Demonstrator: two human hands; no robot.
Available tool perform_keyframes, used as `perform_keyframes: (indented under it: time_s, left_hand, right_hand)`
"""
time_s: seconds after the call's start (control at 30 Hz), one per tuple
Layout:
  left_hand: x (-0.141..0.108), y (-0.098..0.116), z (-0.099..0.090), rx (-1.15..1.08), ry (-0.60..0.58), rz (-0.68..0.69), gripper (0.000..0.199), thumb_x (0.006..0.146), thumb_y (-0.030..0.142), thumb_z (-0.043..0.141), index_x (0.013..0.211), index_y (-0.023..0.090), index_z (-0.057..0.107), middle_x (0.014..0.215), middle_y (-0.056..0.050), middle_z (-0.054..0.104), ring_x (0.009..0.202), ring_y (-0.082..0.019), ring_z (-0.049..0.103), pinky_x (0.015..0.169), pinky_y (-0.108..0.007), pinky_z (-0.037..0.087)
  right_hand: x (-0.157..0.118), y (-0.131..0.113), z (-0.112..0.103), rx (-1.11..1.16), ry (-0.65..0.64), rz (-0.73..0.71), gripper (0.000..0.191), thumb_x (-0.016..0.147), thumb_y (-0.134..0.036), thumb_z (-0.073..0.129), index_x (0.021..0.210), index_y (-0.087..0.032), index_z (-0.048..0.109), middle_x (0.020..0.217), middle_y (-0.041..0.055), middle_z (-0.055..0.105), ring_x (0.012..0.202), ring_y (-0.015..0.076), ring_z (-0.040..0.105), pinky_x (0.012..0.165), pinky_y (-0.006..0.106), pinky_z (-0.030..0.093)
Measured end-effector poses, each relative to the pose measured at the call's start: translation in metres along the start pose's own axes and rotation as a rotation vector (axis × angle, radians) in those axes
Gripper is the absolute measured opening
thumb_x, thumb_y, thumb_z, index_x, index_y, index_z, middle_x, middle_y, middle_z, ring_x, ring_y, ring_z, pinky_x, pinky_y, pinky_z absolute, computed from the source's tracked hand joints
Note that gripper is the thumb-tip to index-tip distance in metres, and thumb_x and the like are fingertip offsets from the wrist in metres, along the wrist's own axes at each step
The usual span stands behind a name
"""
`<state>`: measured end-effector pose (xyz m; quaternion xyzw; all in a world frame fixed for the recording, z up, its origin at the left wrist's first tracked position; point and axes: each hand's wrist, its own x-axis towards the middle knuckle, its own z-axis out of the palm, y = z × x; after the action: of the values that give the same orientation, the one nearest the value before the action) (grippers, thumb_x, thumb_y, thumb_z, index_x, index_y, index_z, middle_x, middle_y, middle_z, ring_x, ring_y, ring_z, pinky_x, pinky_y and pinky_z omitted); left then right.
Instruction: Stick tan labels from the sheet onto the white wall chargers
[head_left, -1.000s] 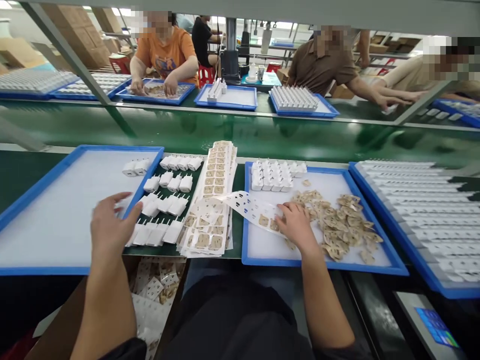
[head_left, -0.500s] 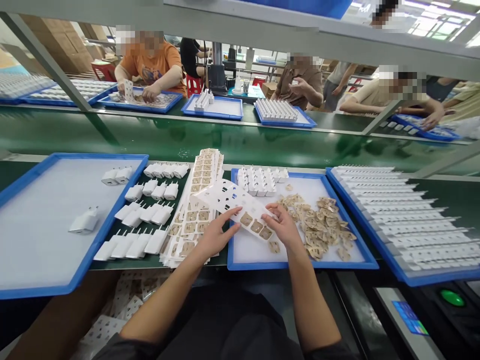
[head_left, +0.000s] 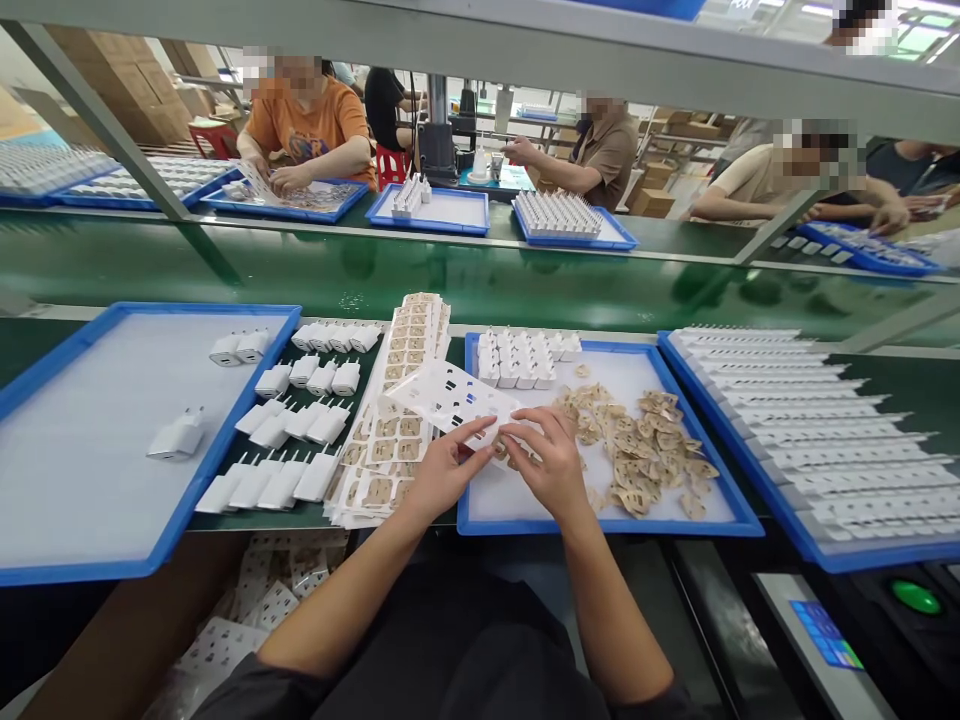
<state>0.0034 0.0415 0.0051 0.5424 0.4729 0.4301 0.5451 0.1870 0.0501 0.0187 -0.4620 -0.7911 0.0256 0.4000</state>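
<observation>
A white sticker sheet with punched holes is held over the left part of a blue-rimmed tray. My left hand pinches the sheet's near edge between thumb and fingers. My right hand is closed at the sheet's right end, its fingers over the few tan pieces left on the sheet, which it partly hides. A pile of loose tan pieces lies in the tray to the right of my right hand. White charger plugs stand in rows at the tray's back left.
A stack of sticker sheets lies left of the tray, beside rows of white chargers. Another blue tray holds a few chargers. At right stands a tray of white plugs. Co-workers sit beyond the green belt.
My right hand has moved left and inward along the sheet, now covering the tan pieces that showed before. My left hand still holds the sheet. The view has shifted slightly.
</observation>
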Motion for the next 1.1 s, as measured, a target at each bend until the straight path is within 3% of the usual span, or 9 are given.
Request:
perform_keyframes:
  time_s: [0.17, 0.3, 0.5, 0.63, 0.67, 0.73, 0.87, 0.97, 1.1]
  left_hand:
    - [0.002, -0.001, -0.001, -0.223, -0.086, -0.121, 0.066, 0.079, 0.049, 0.076, 0.136, 0.018, 0.062, 0.097, -0.006, 0.077, 0.083, -0.019, 0.068, 0.083, -0.032, 0.054]
    - [0.007, -0.004, -0.003, -0.307, -0.113, -0.133, 0.067, 0.081, 0.049, 0.074, 0.139, 0.017, 0.059, 0.097, -0.007, 0.076, 0.086, -0.019, 0.07, 0.089, -0.033, 0.054]
    - [0.005, 0.0, -0.013, 0.234, -0.15, -0.139, 0.068, 0.092, 0.045, 0.057, 0.152, 0.02, 0.041, 0.073, -0.001, 0.074, 0.064, -0.019, 0.07, 0.067, -0.029, 0.054]
    - [0.002, 0.022, -0.026, 0.364, -0.344, -0.2, 0.073, 0.094, 0.051, 0.052, 0.157, 0.024, 0.029, 0.069, 0.004, 0.074, 0.043, -0.016, 0.061, 0.053, -0.027, 0.049]
    - [0.005, 0.028, -0.028, 0.399, -0.336, -0.165, 0.069, 0.094, 0.052, 0.051, 0.155, 0.025, 0.034, 0.067, 0.004, 0.072, 0.042, -0.016, 0.06, 0.054, -0.027, 0.048]
    - [0.016, 0.04, -0.029, 0.513, -0.194, -0.014, 0.056, 0.094, 0.049, 0.051, 0.145, 0.024, 0.049, 0.071, 0.002, 0.072, 0.051, -0.017, 0.063, 0.062, -0.029, 0.051]
    - [0.059, 0.049, -0.015, 0.835, 0.068, 0.306, 0.041, 0.092, 0.03, 0.058, 0.131, 0.018, 0.055, 0.116, -0.011, 0.066, 0.105, -0.026, 0.065, 0.091, -0.036, 0.05]
    - [0.092, 0.043, 0.002, 1.066, 0.062, 0.234, 0.053, 0.089, 0.029, 0.065, 0.136, 0.015, 0.045, 0.129, -0.019, 0.056, 0.122, -0.033, 0.055, 0.097, -0.043, 0.049]
    - [0.117, 0.029, 0.016, 1.143, 0.046, 0.13, 0.045, 0.088, 0.024, 0.067, 0.127, 0.015, 0.047, 0.119, -0.019, 0.059, 0.113, -0.034, 0.062, 0.087, -0.04, 0.053]
  right_hand:
    - [-0.006, -0.002, 0.0, 0.136, 0.07, 0.013, 0.014, 0.096, -0.027, 0.06, 0.092, -0.028, 0.073, 0.099, 0.0058, 0.073, 0.098, 0.0256, 0.064, 0.09, 0.046, 0.051]
    - [-0.011, -0.002, -0.003, 0.277, 0.17, 0.034, 0.01, 0.094, -0.022, 0.061, 0.094, -0.027, 0.07, 0.096, 0.0056, 0.071, 0.095, 0.0239, 0.065, 0.088, 0.044, 0.052]
    - [-0.023, 0.02, -0.001, 0.424, 0.202, 0.379, 0.014, 0.096, -0.035, 0.056, 0.095, -0.023, 0.063, 0.096, 0.0067, 0.067, 0.1, 0.0236, 0.064, 0.091, 0.041, 0.051]
    - [-0.028, 0.027, 0.005, 0.421, 0.095, 0.425, 0.016, 0.095, -0.036, 0.058, 0.092, -0.022, 0.064, 0.089, 0.0041, 0.068, 0.085, 0.0199, 0.065, 0.079, 0.034, 0.054]
    - [-0.029, 0.027, 0.006, 0.415, 0.076, 0.415, 0.015, 0.095, -0.035, 0.059, 0.091, -0.022, 0.065, 0.086, 0.0035, 0.068, 0.082, 0.0194, 0.065, 0.077, 0.033, 0.053]
    - [-0.029, 0.024, 0.007, 0.405, 0.048, 0.382, 0.016, 0.094, -0.035, 0.059, 0.089, -0.022, 0.066, 0.083, 0.0028, 0.068, 0.079, 0.019, 0.065, 0.075, 0.033, 0.053]
    - [-0.03, 0.023, 0.008, 0.394, 0.015, 0.34, 0.016, 0.096, -0.035, 0.056, 0.09, -0.023, 0.065, 0.083, 0.0025, 0.068, 0.078, 0.0188, 0.065, 0.073, 0.032, 0.053]
    - [-0.031, 0.025, 0.009, 0.382, 0.007, 0.333, 0.016, 0.097, -0.035, 0.055, 0.089, -0.023, 0.064, 0.082, 0.0018, 0.066, 0.077, 0.0186, 0.065, 0.072, 0.032, 0.053]
    - [-0.032, 0.026, 0.009, 0.337, 0.014, 0.31, 0.018, 0.096, -0.035, 0.054, 0.086, -0.023, 0.064, 0.08, 0.0023, 0.067, 0.073, 0.0192, 0.065, 0.069, 0.032, 0.053]
